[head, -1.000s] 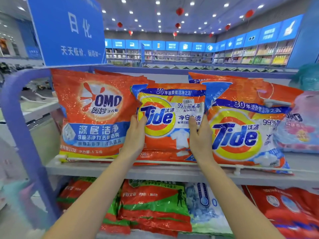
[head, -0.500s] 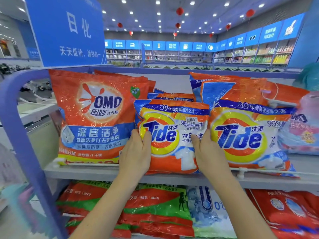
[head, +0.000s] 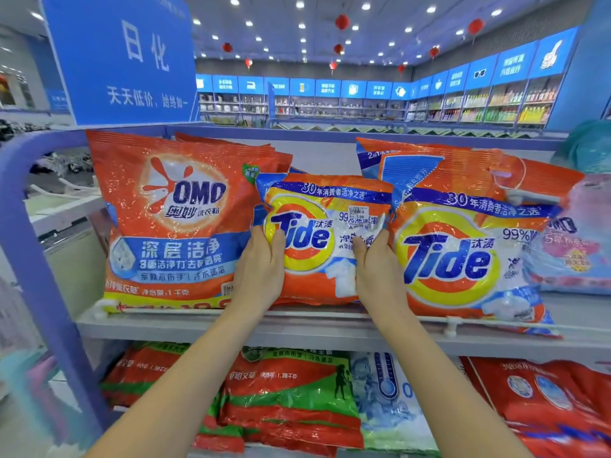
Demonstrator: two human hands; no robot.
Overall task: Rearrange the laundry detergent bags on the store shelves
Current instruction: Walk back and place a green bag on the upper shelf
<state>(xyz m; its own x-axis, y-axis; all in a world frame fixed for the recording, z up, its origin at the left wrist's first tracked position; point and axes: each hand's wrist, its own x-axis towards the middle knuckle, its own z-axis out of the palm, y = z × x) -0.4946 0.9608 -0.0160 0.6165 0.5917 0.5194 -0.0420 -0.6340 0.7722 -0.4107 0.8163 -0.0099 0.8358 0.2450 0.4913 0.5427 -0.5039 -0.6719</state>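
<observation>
**Small orange plastic Tide bag [head: 317,246] held on the shelf**

I am clasping its sides in my left hand [head: 261,272] and right hand [head: 380,269], thumbs curling over the front. It is standing on the grey metal shelf [head: 330,328] between a big orange OMO bag [head: 172,219] and a larger orange Tide bag [head: 463,252].

Small Tide bag [head: 325,239] on shelf [head: 198,328] between OMO bag [head: 172,223] left, large Tide bag [head: 463,256] right

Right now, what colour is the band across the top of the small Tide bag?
The band is blue with white lettering, on the small Tide bag; head view.
</observation>
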